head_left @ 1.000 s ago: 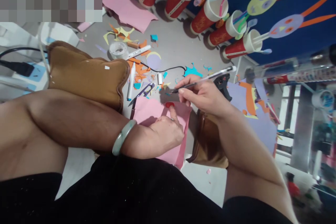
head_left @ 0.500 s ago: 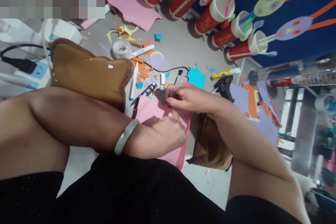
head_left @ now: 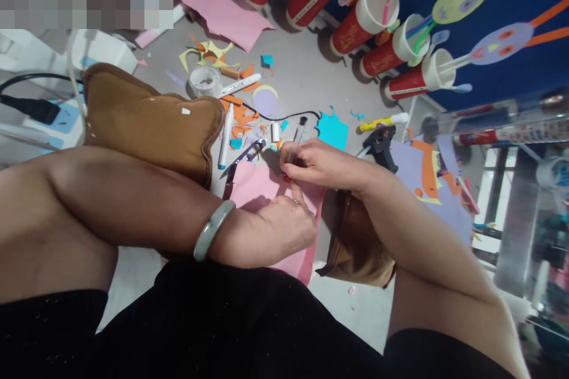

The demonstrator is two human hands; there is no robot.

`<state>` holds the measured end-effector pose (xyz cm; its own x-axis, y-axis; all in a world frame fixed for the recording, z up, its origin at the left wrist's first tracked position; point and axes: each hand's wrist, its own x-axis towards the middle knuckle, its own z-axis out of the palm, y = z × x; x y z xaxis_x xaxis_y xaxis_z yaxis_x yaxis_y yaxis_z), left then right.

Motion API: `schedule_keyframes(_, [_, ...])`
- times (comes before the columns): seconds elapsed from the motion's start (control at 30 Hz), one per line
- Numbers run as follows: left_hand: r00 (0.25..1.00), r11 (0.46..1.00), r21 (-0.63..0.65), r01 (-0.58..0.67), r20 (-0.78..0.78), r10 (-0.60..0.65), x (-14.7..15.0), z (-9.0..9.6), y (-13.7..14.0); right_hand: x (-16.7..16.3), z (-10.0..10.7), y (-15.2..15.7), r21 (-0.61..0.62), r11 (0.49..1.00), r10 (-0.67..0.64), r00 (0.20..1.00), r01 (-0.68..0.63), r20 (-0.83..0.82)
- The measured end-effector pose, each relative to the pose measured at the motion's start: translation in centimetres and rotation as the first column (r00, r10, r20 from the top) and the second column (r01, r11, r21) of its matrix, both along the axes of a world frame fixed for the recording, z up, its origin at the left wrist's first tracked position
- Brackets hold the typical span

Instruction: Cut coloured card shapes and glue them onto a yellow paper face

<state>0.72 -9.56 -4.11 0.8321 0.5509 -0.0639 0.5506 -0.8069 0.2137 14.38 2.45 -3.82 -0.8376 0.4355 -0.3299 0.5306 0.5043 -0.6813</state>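
A pink sheet of paper point(head_left: 251, 180) lies in front of my body, partly over a brown cushion-like piece or bag point(head_left: 364, 243). My right hand point(head_left: 311, 161) grips a clear pen point(head_left: 297, 136) with a dark end on top. Its red tip end points down at the paper. My left hand point(head_left: 280, 228), with a pale green bangle point(head_left: 214, 231) at the wrist, rests on the sheet. Its index finger stretches toward the pen tip and the other fingers are curled under, their inside hidden. Just beyond the sheet lie dark-handled scissors point(head_left: 249, 154).
Left is a brown cushion point(head_left: 151, 124). Behind lie paper scraps point(head_left: 242, 115), a white marker point(head_left: 226, 136) and a tape roll point(head_left: 204, 81). A black glue gun point(head_left: 382, 145), yellow marker point(head_left: 383, 122) and purple paper point(head_left: 453, 213) lie right. Several red cups point(head_left: 355, 29) stand along the back.
Both hands stay almost in place, the right still holding the pen at the paper. The view has shifted very slightly.
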Motion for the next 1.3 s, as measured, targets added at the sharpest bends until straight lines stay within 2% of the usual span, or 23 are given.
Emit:
schedule_keyframes(0.17, [0.999,1.000,0.002,0.004,-0.048,-0.004,-0.1,0.1,0.0,0.7,-0.2,0.2,-0.002,0.997,-0.077,0.995,0.077,-0.055])
schedule_keyframes(0.27, [0.998,1.000,-0.010,0.019,-0.057,-0.019,-0.1,0.8,0.4,1.2,-0.4,0.1,-0.011,0.992,-0.123,0.990,0.123,-0.073])
schedule_keyframes(0.5, [0.988,0.982,-0.178,0.066,-0.125,-0.089,-0.1,3.0,1.6,2.7,-1.0,-1.2,0.004,0.960,-0.278,0.952,0.281,-0.130])
schedule_keyframes(0.7, [0.982,0.977,-0.196,0.089,-0.149,-0.119,0.0,2.9,1.6,3.6,-1.7,-4.0,0.038,0.850,-0.507,0.836,0.525,-0.210])
schedule_keyframes(0.9, [0.975,0.988,-0.120,0.101,-0.185,-0.122,-0.1,3.2,1.7,3.9,-2.7,-6.6,-0.111,0.721,-0.685,0.681,0.684,-0.260])
schedule_keyframes(1.0, [0.967,0.987,-0.103,0.124,-0.211,-0.143,0.0,3.2,1.6,4.0,-2.9,-7.5,-0.137,0.672,-0.731,0.623,0.728,-0.279])
schedule_keyframes(1.13, [0.979,0.994,-0.059,0.092,-0.179,-0.101,0.1,2.6,1.2,4.1,-2.8,-8.6,-0.112,0.631,-0.760,0.584,0.768,-0.285])
schedule_keyframes(1.3, [0.977,0.993,-0.091,0.077,-0.190,-0.093,0.2,2.2,0.7,4.3,-2.9,-10.1,-0.041,0.602,-0.771,0.567,0.797,-0.289])
